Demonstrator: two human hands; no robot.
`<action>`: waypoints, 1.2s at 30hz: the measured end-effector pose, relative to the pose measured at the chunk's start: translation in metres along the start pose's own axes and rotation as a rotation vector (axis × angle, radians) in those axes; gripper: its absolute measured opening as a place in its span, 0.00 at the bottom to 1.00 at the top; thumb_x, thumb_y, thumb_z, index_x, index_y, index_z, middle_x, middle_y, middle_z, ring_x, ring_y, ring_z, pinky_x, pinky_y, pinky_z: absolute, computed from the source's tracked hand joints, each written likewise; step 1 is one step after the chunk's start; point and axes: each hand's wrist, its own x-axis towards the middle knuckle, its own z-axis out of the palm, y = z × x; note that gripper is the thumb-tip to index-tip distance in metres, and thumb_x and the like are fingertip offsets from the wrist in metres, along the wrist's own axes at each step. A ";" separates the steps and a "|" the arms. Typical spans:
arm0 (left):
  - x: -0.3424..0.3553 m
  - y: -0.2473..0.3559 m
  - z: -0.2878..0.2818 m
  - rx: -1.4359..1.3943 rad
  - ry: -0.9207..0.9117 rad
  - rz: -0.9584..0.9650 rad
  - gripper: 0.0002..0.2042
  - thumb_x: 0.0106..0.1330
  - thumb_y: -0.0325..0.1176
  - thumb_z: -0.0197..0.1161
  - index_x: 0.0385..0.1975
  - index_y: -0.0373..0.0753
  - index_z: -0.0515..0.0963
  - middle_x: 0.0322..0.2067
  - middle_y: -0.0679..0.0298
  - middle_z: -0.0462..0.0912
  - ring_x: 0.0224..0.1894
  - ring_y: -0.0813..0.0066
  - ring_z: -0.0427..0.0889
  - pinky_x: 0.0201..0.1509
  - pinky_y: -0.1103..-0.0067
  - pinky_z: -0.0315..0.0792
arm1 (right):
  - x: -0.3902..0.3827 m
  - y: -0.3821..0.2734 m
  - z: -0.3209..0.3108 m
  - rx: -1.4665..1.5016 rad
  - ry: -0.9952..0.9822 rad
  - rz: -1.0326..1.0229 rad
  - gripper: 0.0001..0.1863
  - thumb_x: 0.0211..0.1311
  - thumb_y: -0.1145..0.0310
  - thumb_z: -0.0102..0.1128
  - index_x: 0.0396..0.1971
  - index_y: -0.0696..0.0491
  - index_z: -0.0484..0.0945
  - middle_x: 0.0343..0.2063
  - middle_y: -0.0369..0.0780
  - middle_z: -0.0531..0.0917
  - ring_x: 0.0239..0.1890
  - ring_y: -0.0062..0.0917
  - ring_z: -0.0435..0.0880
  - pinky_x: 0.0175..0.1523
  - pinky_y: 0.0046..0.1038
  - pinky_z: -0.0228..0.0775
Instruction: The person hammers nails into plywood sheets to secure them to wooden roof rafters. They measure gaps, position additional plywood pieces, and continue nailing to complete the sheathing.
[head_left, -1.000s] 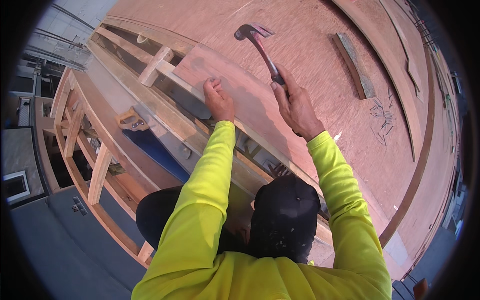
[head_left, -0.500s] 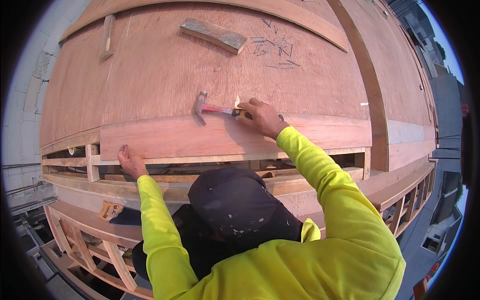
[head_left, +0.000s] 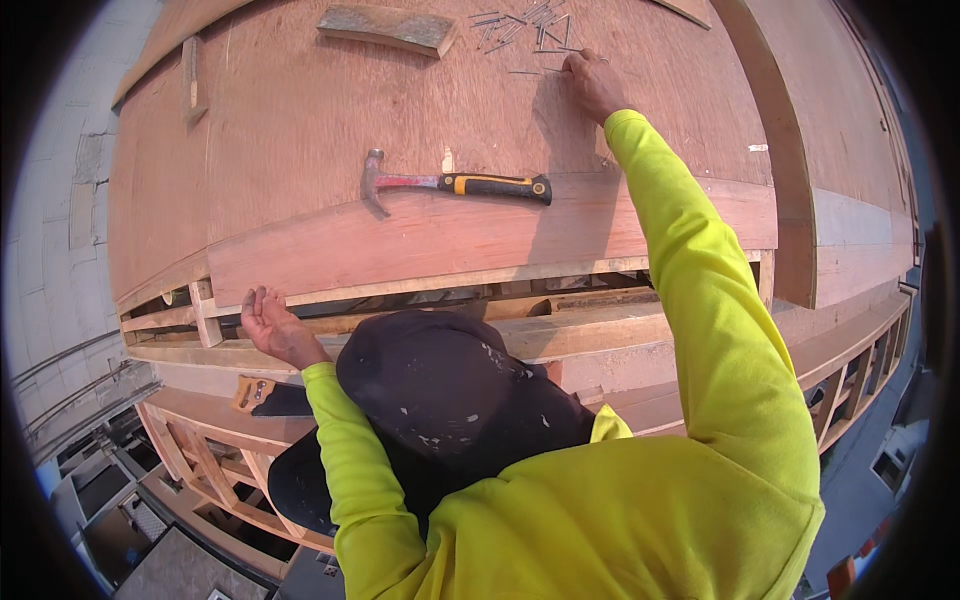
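My right hand reaches out to the scattered nails, its fingertips closed together on a nail at their near right edge; the fingers partly hide it. My left hand is palm up by the left front edge of a reddish plank, its fingers loosely curled, apart and holding nothing. A claw hammer with a red neck and a black-and-yellow grip lies across the plank's far edge, head to the left. No hand is on it.
A rough wood block lies on the plywood left of the nails. An upright board runs along the right. Below the plank is an open wood frame. A handsaw rests on a lower ledge beside my left forearm.
My right hand has let go of the hammer and moved away to the nails. The hammer now lies on the wood. My left hand has turned palm up and come off the plank's edge.
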 end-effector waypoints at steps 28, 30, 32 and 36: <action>-0.146 0.150 0.087 -0.198 -0.803 -0.078 0.12 0.61 0.21 0.54 0.41 0.26 0.82 0.36 0.61 0.83 0.38 0.78 0.78 0.45 0.82 0.73 | -0.153 -0.147 -0.059 0.251 -0.367 -0.097 0.18 0.65 0.62 0.56 0.43 0.63 0.78 0.42 0.52 0.80 0.46 0.46 0.81 0.50 0.46 0.74; -0.161 0.148 0.101 -0.179 -0.787 -0.110 0.12 0.63 0.23 0.56 0.43 0.28 0.82 0.37 0.63 0.84 0.37 0.83 0.77 0.44 0.82 0.74 | -0.195 -0.121 -0.095 0.468 -0.340 0.042 0.21 0.68 0.59 0.55 0.45 0.64 0.76 0.37 0.55 0.81 0.41 0.48 0.83 0.47 0.46 0.73; -0.180 0.147 0.123 -0.134 -0.829 -0.109 0.11 0.62 0.22 0.59 0.41 0.29 0.83 0.34 0.64 0.84 0.35 0.84 0.78 0.42 0.83 0.73 | -0.236 -0.091 -0.129 0.645 -0.310 0.211 0.22 0.70 0.56 0.55 0.48 0.63 0.73 0.29 0.51 0.79 0.32 0.39 0.80 0.39 0.39 0.71; -0.224 0.138 0.174 -0.020 -0.926 -0.093 0.10 0.58 0.23 0.64 0.38 0.31 0.85 0.30 0.67 0.85 0.31 0.85 0.78 0.39 0.86 0.72 | -0.330 -0.041 -0.182 0.693 -0.174 0.458 0.16 0.73 0.59 0.55 0.47 0.57 0.71 0.20 0.33 0.71 0.22 0.17 0.67 0.28 0.24 0.63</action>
